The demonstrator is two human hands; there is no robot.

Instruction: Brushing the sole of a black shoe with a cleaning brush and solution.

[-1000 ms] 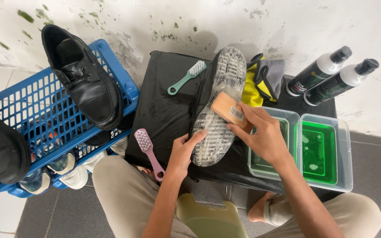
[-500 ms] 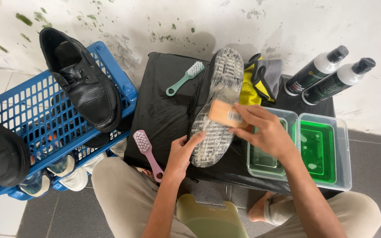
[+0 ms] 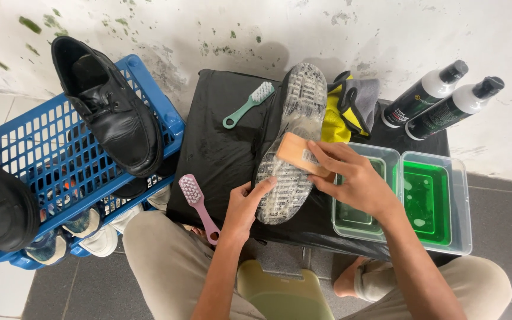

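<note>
- While the shoe (image 3: 291,148) lies sole-up on the black-covered table (image 3: 220,148), toe toward 12 o'clock, the left hand (image 3: 245,208) steadies its heel end, fingers closed on the sole's edge.
- Right hand (image 3: 351,178) presses a wooden brush (image 3: 296,153) against the mid-sole, fingers wrapped around it.
- At 3 o'clock of the shoe sit two clear tubs of green liquid (image 3: 425,201).
- Toward 1 o'clock, two dark bottles (image 3: 445,101) lean by the wall, with a yellow and grey cloth (image 3: 345,109) just beside the toe.
- A green brush (image 3: 247,105) lies at 11 o'clock, a pink brush (image 3: 198,204) at 8 o'clock.
- At 9 o'clock, a blue crate (image 3: 25,148) carries a black leather shoe (image 3: 111,109).
</note>
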